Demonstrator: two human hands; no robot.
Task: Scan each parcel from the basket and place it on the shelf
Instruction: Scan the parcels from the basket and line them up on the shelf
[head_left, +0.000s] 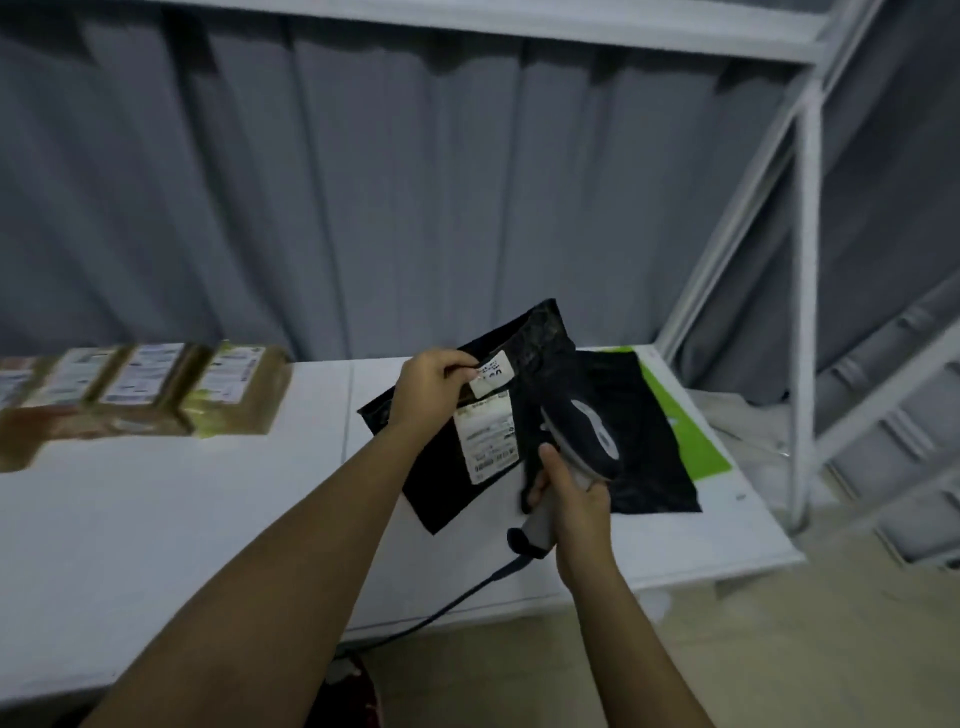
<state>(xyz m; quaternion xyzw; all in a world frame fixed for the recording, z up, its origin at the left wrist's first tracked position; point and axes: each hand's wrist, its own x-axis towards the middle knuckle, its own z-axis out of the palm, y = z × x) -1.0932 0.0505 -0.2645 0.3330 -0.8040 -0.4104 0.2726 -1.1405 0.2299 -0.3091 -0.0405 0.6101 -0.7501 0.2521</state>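
Note:
My left hand (428, 387) grips the upper edge of a black poly-bag parcel (457, 483) and holds it tilted above the white shelf (156, 519). Two white labels face me on the parcel. My right hand (574, 499) grips the handle of a grey and black barcode scanner (587, 434), whose head points up and left at the parcel. A dark cable (457, 597) runs from the scanner's base down over the shelf's front edge. The basket is out of view.
A row of brown parcels (150, 389) with white labels lies at the shelf's back left. A second black bag (644, 441) lies on a white and green parcel (691, 431) at the right end. White rack posts (805, 312) stand at right; grey curtain behind.

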